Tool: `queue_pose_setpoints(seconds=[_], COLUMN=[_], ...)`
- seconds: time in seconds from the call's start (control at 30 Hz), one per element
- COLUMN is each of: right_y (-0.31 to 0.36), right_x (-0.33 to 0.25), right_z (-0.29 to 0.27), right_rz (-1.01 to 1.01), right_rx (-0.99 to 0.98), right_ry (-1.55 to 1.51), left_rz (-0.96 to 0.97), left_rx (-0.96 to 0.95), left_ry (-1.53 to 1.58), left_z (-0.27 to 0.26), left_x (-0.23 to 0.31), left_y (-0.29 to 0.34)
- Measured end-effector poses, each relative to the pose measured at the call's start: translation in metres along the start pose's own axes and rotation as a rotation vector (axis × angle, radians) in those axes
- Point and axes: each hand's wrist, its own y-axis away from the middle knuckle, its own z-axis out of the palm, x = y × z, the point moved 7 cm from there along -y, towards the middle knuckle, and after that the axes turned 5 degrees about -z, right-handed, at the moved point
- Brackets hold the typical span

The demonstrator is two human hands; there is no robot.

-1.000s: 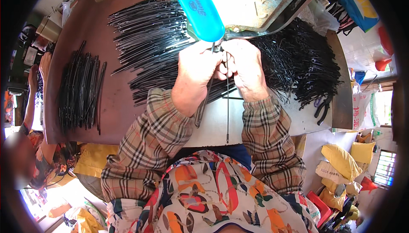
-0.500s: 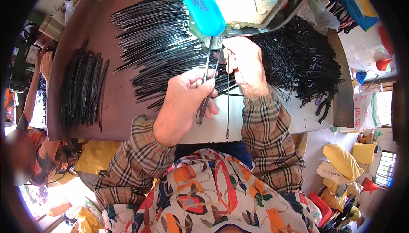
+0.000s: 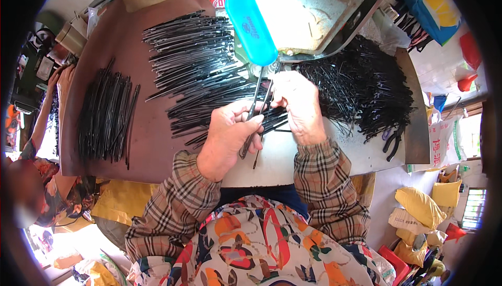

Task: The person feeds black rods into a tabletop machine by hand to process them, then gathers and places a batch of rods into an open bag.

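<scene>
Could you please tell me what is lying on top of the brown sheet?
On the brown sheet lie a separate bundle of black rods at left and the left ends of a larger pile. What is beneath both is covered and cannot be seen.

1. Blue-and-yellow bag (image 3: 438,14), upper right.
2. Clear plastic bag (image 3: 389,34), to its lower left.
3. White sack (image 3: 444,142) with red print, right side.
4. Yellow sacks (image 3: 420,205), heaped at lower right.
5. Red plastic object (image 3: 394,264) beside the yellow sacks.
6. Barred window (image 3: 474,209), far right.
</scene>
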Motion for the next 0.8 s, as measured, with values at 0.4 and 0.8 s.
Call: queue_pose_setpoints(seconds=[0.4,0.8], right_y=[0.002,-0.017], right_x=[-0.003,0.0], right_z=[0.005,-0.001], right_rz=[0.005,-0.067], right_rx=[-0.047,-0.043], right_ry=[0.066,-0.005], left_rz=[0.047,0.099], left_rx=[0.033,0.073], left_ry=[-0.054,0.072], left_z=[0.001,0.007], left_x=[0.001,0.01], left_y=[-0.002,-0.012])
